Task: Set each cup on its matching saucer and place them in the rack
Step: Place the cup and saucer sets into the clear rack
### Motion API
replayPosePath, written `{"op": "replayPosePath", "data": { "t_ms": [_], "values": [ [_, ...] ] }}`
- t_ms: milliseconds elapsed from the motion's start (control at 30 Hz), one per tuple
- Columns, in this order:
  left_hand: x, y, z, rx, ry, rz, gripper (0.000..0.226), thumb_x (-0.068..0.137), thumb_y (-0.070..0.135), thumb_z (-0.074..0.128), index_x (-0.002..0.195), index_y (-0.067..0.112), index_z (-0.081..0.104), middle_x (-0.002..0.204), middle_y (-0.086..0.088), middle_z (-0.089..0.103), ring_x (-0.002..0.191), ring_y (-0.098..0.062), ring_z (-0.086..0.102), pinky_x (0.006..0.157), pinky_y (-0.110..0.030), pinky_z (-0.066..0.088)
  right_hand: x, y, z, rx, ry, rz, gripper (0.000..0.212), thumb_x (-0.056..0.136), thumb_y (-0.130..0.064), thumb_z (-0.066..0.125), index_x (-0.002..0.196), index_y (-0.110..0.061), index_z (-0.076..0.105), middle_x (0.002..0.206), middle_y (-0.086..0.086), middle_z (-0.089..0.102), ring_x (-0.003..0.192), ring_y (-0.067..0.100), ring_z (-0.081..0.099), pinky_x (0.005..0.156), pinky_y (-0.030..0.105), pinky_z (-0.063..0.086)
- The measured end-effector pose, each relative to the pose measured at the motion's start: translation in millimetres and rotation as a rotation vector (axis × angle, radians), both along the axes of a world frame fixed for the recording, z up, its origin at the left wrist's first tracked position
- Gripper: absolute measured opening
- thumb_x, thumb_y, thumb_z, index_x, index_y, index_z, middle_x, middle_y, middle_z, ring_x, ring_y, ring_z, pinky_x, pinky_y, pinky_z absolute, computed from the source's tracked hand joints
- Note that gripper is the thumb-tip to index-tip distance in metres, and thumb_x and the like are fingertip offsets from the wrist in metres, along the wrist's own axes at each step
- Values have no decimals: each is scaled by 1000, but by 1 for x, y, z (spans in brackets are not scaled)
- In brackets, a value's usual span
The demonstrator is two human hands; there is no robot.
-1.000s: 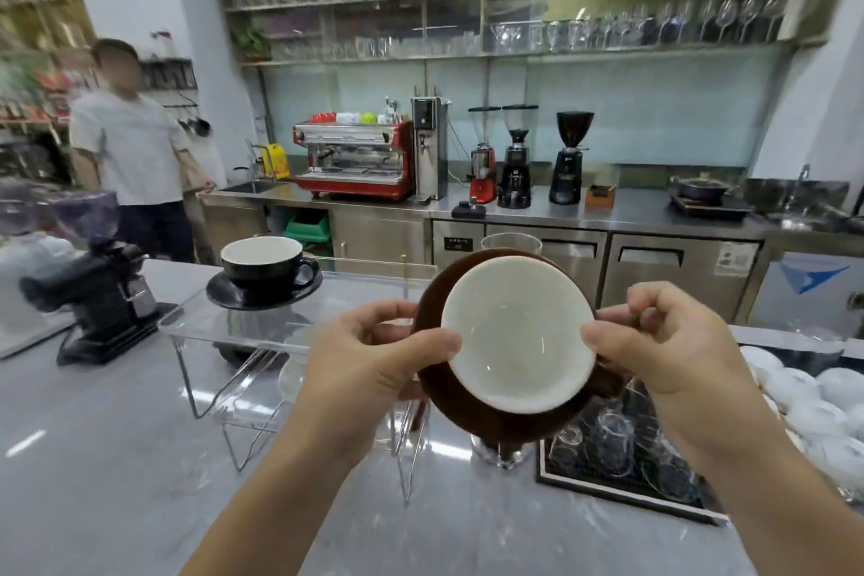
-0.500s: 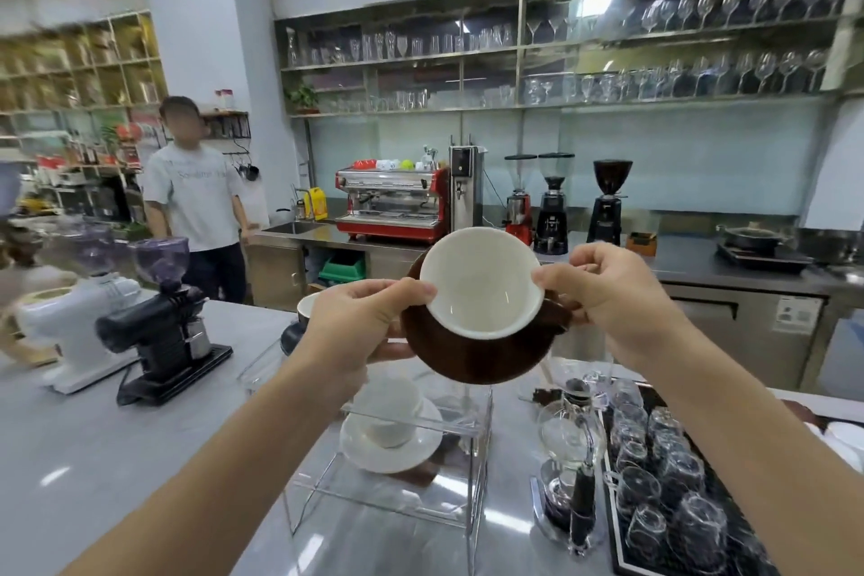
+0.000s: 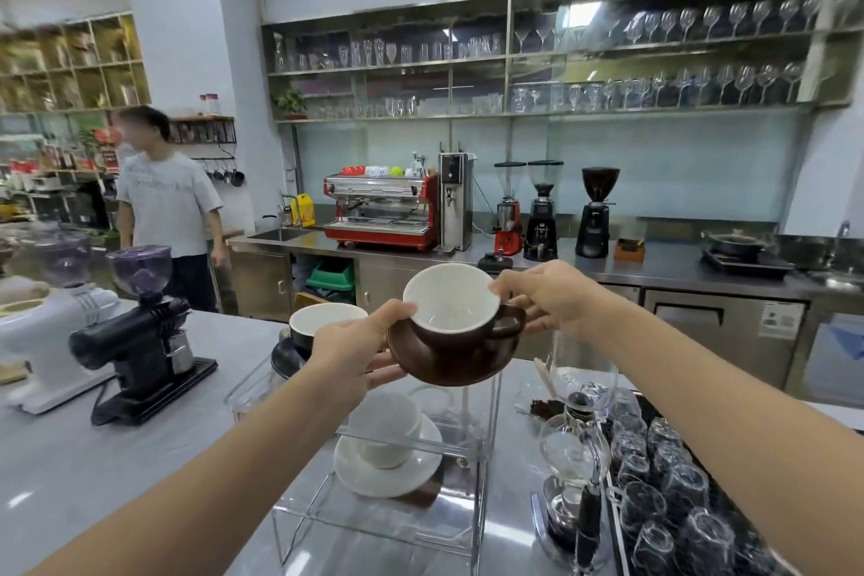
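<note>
I am holding one brown cup (image 3: 460, 322), white inside, sitting on one matching brown saucer (image 3: 444, 362), lifted in the air above a clear acrylic rack (image 3: 397, 472). Both of my hands are gripping this set, one at each side. My left hand (image 3: 348, 353) is clamping the left edge, with the thumb pressing on the cup's rim and the fingers going under the saucer. My right hand (image 3: 549, 297) is pinching the cup's rim on the right, just above the handle, with other fingers reaching behind the handle.

I am counting three cup-and-saucer sets in all. The second is a black cup (image 3: 320, 323) on a black saucer (image 3: 285, 358), resting on the rack's top level just behind my left hand. The third is a white cup (image 3: 385, 428) on a white saucer (image 3: 388, 470), sitting on the rack's lower level, directly beneath the set I am holding.

To the right, a dark tray (image 3: 701, 505) is holding many upturned clear glasses; they are too crowded to count.
</note>
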State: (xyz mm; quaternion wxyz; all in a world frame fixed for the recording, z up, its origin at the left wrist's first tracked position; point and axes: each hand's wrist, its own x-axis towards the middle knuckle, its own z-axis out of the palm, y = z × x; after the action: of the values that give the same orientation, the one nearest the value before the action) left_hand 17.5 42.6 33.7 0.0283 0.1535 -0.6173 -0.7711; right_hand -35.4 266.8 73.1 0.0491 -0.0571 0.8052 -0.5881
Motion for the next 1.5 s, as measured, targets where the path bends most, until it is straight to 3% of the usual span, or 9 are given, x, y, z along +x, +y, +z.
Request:
{"op": "replayPosePath", "data": {
  "t_ms": [233,400,500,667,833,1000,1367,1500],
  "values": [
    [-2,-2,-14,-31,-80,-7,41,72,20,88,102,3,64,92,-20,78,77,-32,78,59,-39,64,-19,-2,-17,77,-136,24,38,79,-18,74,106,3,60,94,23,70,79,34,72,77,44,62],
    [-6,-2,-21,-54,-118,-18,42,73,20,88,104,1,67,88,-23,77,75,-34,77,63,-42,64,-30,-3,-29,105,-188,19,44,77,-23,75,109,1,56,93,21,68,81,33,71,85,46,60],
    [-7,-2,-26,-59,-136,-13,39,74,19,87,102,0,68,83,-23,77,69,-33,77,64,-44,64,-35,-5,-34,135,-194,23,46,77,-24,76,111,1,56,89,19,67,76,30,69,77,39,61],
    [-8,-2,-31,-66,-156,-4,34,76,18,86,96,0,65,80,-27,75,58,-31,75,54,-41,63,-40,-9,-39,167,-185,12,45,78,-26,75,111,0,57,85,17,66,67,24,66,58,29,54],
    [-10,-7,-31,-94,-182,-31,35,77,19,85,98,1,64,81,-28,76,65,-34,76,62,-45,63,-45,-15,-40,190,-172,1,38,76,-24,75,102,-2,58,76,13,63,59,19,58,51,26,50],
    [-13,-11,-29,-143,-193,-53,34,80,23,83,98,4,61,74,-25,76,61,-31,76,59,-44,63,-48,-18,-43,255,-167,-12,33,77,-27,73,93,-2,58,72,12,53,53,15,40,46,22,35],
    [-9,-20,-25,-240,-152,-41,32,82,23,82,97,6,60,54,-14,72,49,-24,73,49,-36,62,-52,-22,-52,315,-174,14,33,76,-30,68,93,-3,61,78,14,57,51,15,39,41,20,31],
    [-7,-20,-27,-284,-157,-33,28,83,26,80,89,7,60,67,-17,74,53,-24,73,50,-34,62,-46,-22,-53,316,-157,7,28,76,-28,67,88,-4,60,76,12,54,49,15,39,41,19,30]
  ]
}}
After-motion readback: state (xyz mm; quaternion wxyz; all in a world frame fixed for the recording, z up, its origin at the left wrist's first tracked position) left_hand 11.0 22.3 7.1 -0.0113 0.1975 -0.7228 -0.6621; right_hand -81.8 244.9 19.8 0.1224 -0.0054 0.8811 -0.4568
